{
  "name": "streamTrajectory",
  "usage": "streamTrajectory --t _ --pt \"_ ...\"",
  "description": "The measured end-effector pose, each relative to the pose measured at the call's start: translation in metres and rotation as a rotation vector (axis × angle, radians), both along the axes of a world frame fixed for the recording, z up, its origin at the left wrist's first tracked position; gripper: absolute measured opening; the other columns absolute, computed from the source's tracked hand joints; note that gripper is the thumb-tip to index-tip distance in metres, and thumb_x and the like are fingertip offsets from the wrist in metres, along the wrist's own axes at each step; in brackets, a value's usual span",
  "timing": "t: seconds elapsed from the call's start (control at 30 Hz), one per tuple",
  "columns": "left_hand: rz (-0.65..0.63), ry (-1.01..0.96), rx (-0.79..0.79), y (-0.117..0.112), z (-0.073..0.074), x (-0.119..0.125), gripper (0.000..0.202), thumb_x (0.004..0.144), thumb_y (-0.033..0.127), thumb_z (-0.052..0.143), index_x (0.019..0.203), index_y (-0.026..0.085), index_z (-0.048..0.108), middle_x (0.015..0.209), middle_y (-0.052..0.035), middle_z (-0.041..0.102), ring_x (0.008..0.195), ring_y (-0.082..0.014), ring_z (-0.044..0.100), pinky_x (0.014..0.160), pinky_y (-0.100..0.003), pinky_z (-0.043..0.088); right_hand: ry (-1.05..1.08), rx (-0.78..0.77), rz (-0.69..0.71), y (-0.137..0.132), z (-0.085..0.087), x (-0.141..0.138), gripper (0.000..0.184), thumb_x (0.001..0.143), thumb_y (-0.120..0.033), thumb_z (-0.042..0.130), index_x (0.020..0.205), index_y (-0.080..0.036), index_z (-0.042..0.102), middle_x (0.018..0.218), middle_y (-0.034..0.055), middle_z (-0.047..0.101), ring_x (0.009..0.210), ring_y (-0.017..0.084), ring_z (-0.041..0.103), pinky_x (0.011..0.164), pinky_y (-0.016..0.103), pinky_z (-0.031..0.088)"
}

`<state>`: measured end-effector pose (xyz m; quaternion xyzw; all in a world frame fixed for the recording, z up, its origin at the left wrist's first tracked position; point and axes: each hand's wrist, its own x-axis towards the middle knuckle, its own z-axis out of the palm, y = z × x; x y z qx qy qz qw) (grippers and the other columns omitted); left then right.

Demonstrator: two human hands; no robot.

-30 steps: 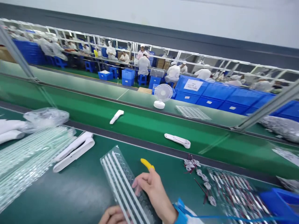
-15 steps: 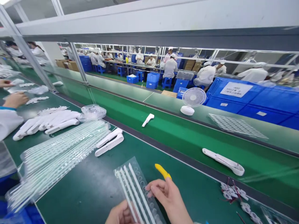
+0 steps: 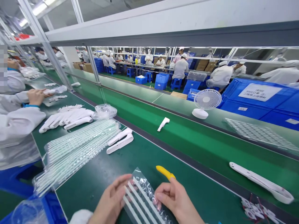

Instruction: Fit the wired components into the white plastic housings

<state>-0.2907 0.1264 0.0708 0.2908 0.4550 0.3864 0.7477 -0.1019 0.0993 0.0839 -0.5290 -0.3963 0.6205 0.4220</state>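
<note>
My left hand (image 3: 112,199) is closed on the left side of a clear plastic sheet (image 3: 143,199), which lies tilted over the green bench. White strips run along the sheet, with small clear rings beside them near its right edge. My right hand (image 3: 178,200) pinches thumb and fingers together at that ringed edge; whatever sits between the fingertips is too small to make out. A yellow finger cover (image 3: 165,172) is on its raised finger. To the left are a stack of similar strip sheets (image 3: 77,149) and two white handle shells (image 3: 120,141).
A green conveyor belt (image 3: 187,137) runs behind the bench, carrying a small white part (image 3: 163,123) and a long white shell (image 3: 261,182). White parts with red wires (image 3: 257,210) lie front right. A white fan (image 3: 207,101) stands beyond. A co-worker's hand (image 3: 36,96) works at left.
The view has turned left, shifting things rightward. My left hand has moved up along the sheet. The right hand stays at its edge. The co-worker's hands now hold a white part.
</note>
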Motion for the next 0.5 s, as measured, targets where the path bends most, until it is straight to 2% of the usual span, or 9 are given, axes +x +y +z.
streamTrajectory --t 0.1,0.2,0.3,0.37,0.43,0.5 --pt "-0.204 0.291 0.124 0.023 0.016 -0.009 0.028 0.061 0.039 0.071 0.074 0.015 0.065 0.065 -0.0006 0.062 0.063 -0.0126 0.055 0.06 -0.021 0.042 -0.069 0.01 0.056 0.002 -0.009 0.002 0.019 0.07 -0.034 0.057 0.067 -0.019 0.045 0.06 -0.0005 0.058 0.053 0.014 0.053 0.056 0.028 0.041" --pt "-0.36 0.416 0.196 0.032 0.018 -0.009 0.022 0.063 0.034 0.068 0.066 0.013 0.064 0.055 0.0019 0.056 0.053 -0.0101 0.049 0.05 -0.018 0.036 -0.379 0.076 0.061 0.003 -0.01 0.004 0.01 0.074 -0.028 0.052 0.07 -0.019 0.051 0.069 0.0039 0.061 0.065 0.019 0.057 0.063 0.032 0.043" --pt "-0.409 0.433 0.184 0.029 0.014 -0.003 0.026 0.066 0.038 0.064 0.069 0.012 0.065 0.055 0.0013 0.053 0.053 -0.0105 0.047 0.049 -0.019 0.036 -0.753 0.383 -0.038 0.001 -0.005 -0.003 0.008 0.078 -0.026 0.051 0.083 -0.021 0.056 0.084 0.0068 0.06 0.08 0.021 0.054 0.07 0.034 0.042" --pt "-0.432 0.445 0.186 0.026 0.013 0.0 0.03 0.068 0.042 0.061 0.07 0.012 0.064 0.054 0.002 0.05 0.052 -0.01 0.044 0.049 -0.019 0.035 -0.908 0.587 -0.061 -0.001 -0.004 -0.013 0.006 0.081 -0.023 0.049 0.083 -0.022 0.054 0.082 0.0059 0.056 0.077 0.02 0.051 0.066 0.033 0.041" --pt "-0.447 0.454 0.202 0.024 0.013 0.002 0.032 0.067 0.043 0.059 0.07 0.011 0.063 0.055 0.0027 0.047 0.053 -0.0096 0.042 0.049 -0.019 0.035 -1.004 0.669 -0.073 -0.003 -0.005 -0.025 0.009 0.083 -0.017 0.044 0.077 -0.02 0.05 0.076 0.0041 0.052 0.069 0.017 0.048 0.059 0.03 0.039" --pt "-0.466 0.468 0.216 0.023 0.013 0.004 0.034 0.066 0.044 0.059 0.07 0.011 0.062 0.056 0.0025 0.045 0.054 -0.0097 0.041 0.049 -0.019 0.035 -1.067 0.682 -0.091 -0.005 -0.01 -0.033 0.013 0.083 -0.011 0.042 0.073 -0.019 0.047 0.073 0.0025 0.05 0.066 0.015 0.045 0.055 0.029 0.036"
